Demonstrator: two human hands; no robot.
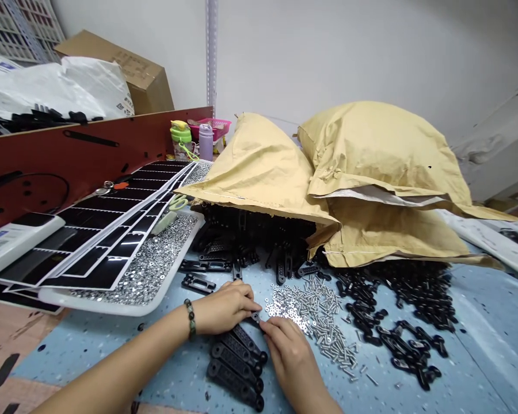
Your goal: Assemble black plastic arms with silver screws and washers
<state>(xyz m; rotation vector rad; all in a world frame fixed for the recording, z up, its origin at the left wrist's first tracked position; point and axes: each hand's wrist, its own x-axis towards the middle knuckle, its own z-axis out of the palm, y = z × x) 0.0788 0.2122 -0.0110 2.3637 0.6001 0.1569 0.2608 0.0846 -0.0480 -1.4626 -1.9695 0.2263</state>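
Observation:
Both hands meet over the blue table, around a small black plastic part (254, 315) with a shiny metal bit at its end. The thumb and fingers of my left hand (223, 309) close on that part; a beaded bracelet is on this wrist. My right hand (290, 351) is closed at the part's right end, its fingertips pressed together; what they pinch is too small to make out. Just below the hands lies a row of black textured plastic arms (235, 368). Small silver nuts or washers (287, 305) and a heap of metal pins or screws (328, 322) lie close to my right hand.
Black clip-like pieces (414, 339) are spread at the right. Large yellow sacks (371, 149) stand behind, one spilling black parts. To the left, a white tray (155, 302) holds small metal pieces, partly covered by black sheets (99, 230). Bottles (206, 142) stand at the back.

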